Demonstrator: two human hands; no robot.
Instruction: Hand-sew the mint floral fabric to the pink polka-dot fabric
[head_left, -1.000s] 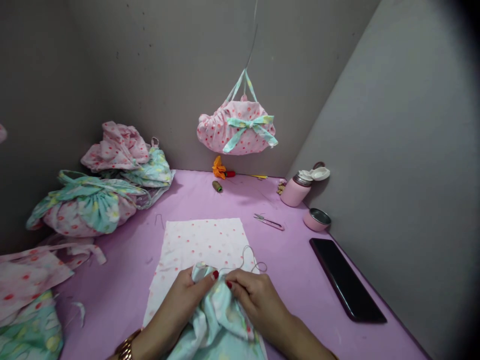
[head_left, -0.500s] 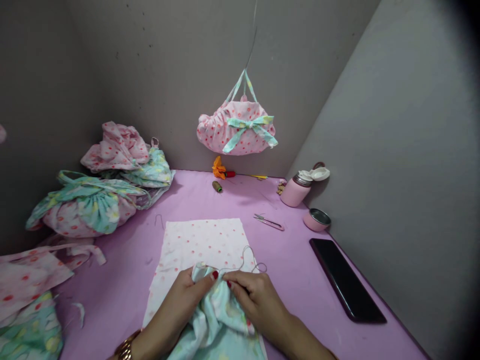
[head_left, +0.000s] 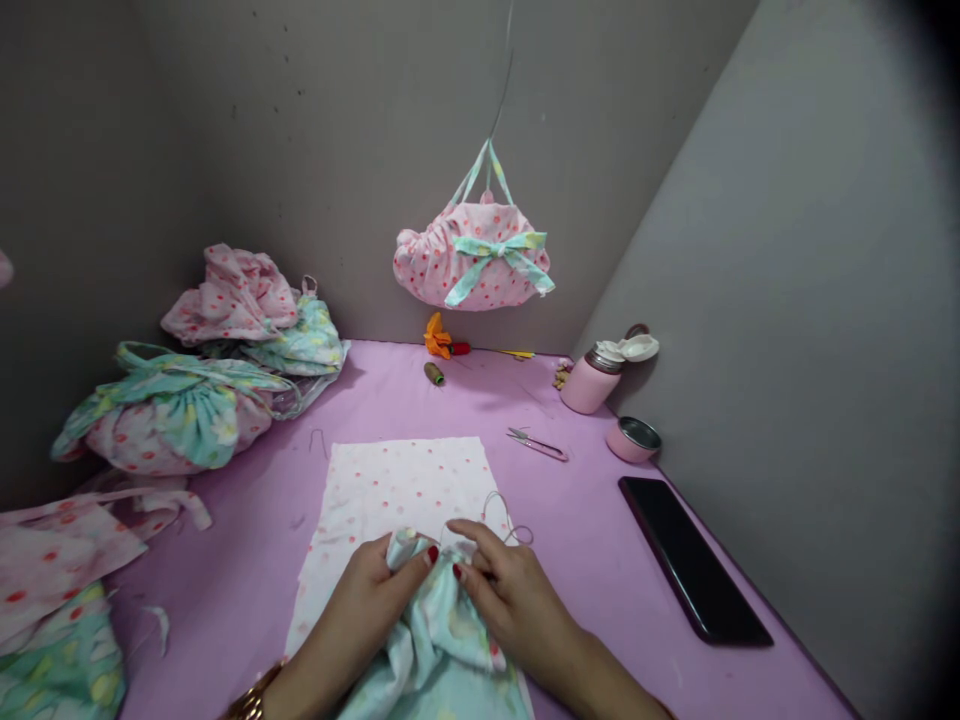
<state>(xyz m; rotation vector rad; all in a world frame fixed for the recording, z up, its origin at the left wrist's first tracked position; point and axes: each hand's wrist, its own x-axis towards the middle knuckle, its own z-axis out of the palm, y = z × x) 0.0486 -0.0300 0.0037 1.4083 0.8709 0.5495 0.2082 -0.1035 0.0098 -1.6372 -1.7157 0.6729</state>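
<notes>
Mint-green floral fabric (head_left: 427, 625) is bunched between my two hands, over a white piece of cloth with red dots (head_left: 397, 485). My left hand (head_left: 382, 585) pinches the upper left edge of the green fabric, thumb on top. My right hand (head_left: 506, 590) grips the same fabric on the right, its thumb pressed down and its index finger lifted and stretched forward. A thin thread (head_left: 519, 530) loops out beyond the right hand onto the white cloth. Whether a needle is between the fingers is too small to tell.
Thread snips (head_left: 538, 444) lie ahead on the purple tabletop (head_left: 585, 590). A black phone (head_left: 694, 560), a pink cup-shaped lid (head_left: 634, 440) and a pink flask (head_left: 590, 382) stand right. Sewn fabric bags (head_left: 180, 415) are piled left; a pink dotted bag (head_left: 480, 255) hangs ahead. A thread spool (head_left: 434, 373) lies behind.
My right index finger has lifted off the fabric and stretched forward, while the thumb stays on it. My left hand has barely moved.
</notes>
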